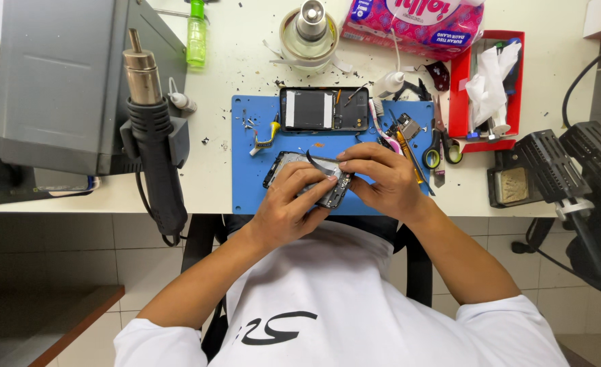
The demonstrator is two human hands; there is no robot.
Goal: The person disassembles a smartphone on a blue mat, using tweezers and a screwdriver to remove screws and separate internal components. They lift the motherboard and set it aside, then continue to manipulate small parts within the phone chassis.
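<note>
Pinching a dark phone frame (pixel 305 178) over the blue mat (pixel 246 183) at the desk's near edge, the left hand (pixel 288 204) and right hand (pixel 382 178) each keep a closed grip on it. A pink tissue package (pixel 412 19) lies at the far edge, beside a red tray (pixel 458 95).

My white table (pixel 232 75) stands over a pale tiled floor (pixel 131 258), evenly lit, a brown wooden ledge (pixel 56 319) at lower left.

Phone frame on the mat, near edge of the worktop

The phone frame (pixel 307 178) lies on the mat (pixel 246 183); behind it an opened phone (pixel 323 109), scissors (pixel 442 146) right, hot-air gun (pixel 152 136) left off the mat.
</note>
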